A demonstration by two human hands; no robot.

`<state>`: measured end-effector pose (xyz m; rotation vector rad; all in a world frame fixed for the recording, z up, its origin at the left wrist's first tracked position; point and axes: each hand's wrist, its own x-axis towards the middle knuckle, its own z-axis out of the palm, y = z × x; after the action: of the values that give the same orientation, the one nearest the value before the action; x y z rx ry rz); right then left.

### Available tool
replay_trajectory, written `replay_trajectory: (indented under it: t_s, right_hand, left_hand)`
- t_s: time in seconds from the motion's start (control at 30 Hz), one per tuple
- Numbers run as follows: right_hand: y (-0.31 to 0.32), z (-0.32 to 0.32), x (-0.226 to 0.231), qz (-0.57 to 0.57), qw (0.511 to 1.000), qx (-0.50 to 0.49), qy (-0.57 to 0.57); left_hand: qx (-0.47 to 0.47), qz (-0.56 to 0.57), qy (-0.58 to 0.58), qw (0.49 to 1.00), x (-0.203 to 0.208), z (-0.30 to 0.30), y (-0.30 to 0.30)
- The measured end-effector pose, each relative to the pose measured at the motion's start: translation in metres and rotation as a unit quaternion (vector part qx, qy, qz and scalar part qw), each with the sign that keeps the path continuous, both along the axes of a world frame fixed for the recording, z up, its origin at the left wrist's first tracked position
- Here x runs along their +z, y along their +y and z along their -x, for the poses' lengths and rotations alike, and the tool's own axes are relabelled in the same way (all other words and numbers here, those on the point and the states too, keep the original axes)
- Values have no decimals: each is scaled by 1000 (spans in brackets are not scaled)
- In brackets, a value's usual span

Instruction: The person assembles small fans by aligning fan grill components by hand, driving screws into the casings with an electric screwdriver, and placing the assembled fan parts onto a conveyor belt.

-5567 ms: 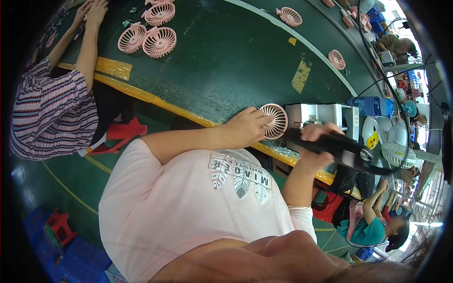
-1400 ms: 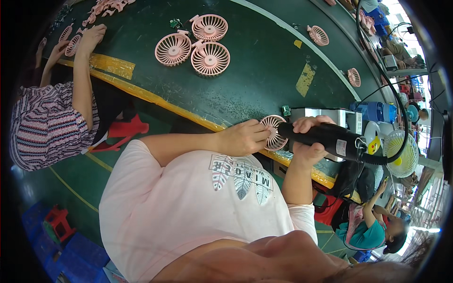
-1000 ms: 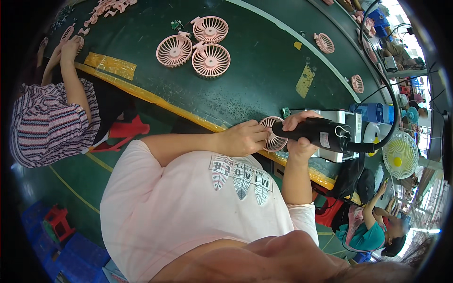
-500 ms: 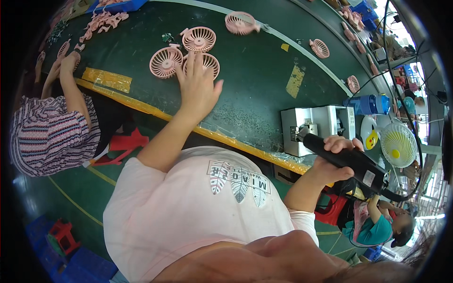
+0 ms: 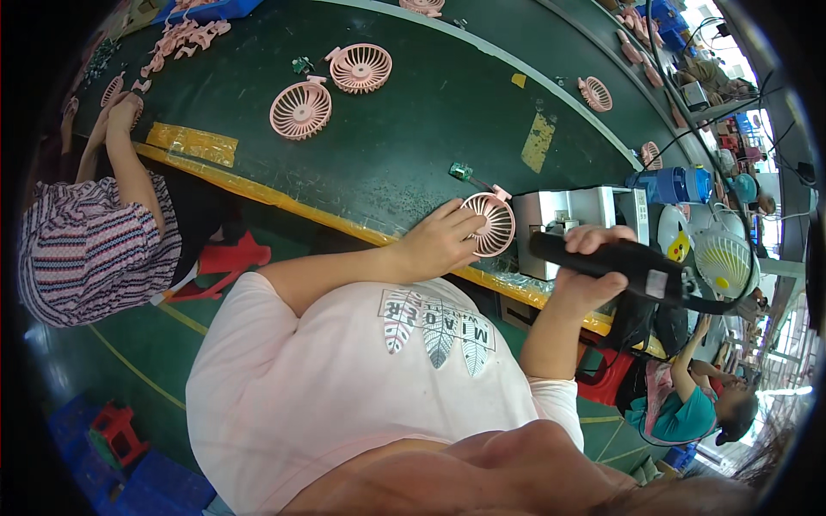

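My left hand [image 5: 437, 243] grips the left rim of a round pink fan housing [image 5: 499, 225] near the table's front edge. A small green circuit board [image 5: 461, 171] lies just beyond it, seemingly wired to it. In my right hand [image 5: 592, 273] is a black electric screwdriver [image 5: 644, 268], its front end pointing left toward the housing, its cord trailing right. Whether a bit shows at its tip I cannot make out. Behind the tool stands a grey-white box-shaped machine [image 5: 540, 215]. Two more pink fan housings, one nearer [image 5: 301, 113] and one farther [image 5: 361, 69], lie farther left.
Yellow tape runs along the front edge [image 5: 284, 202] of the green table. Pink parts [image 5: 185, 43] lie at the far left, where a co-worker in a striped top [image 5: 95, 245] handles something. A blue water bottle [image 5: 675, 187] and a desk fan [image 5: 721, 261] stand at the right. Another conveyor-side housing [image 5: 595, 95] lies beyond.
My left hand has brought one fan housing from the group of three rightward, close to the machine. The screwdriver has shifted slightly left and its tip has come off the machine's front.
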<state>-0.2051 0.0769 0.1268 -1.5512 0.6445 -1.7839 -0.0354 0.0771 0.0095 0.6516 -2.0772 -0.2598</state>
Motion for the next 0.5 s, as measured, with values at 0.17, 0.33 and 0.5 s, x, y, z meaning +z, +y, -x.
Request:
replay_trajectory:
  t_s: [0.17,0.33,0.5]
  right_hand:
    - [2,-17,-21,-18,999,32,5]
    - [-9,-26,-22,-57,997,20,38]
    - [-16,-35,-21,-124,991,46,28]
  left_hand:
    - [4,-1,6,1000,2,-4,0]
    - [-4,-11,9,1000,4,-4,-6]
    - [-39,-46,12,998,3,-5,-12]
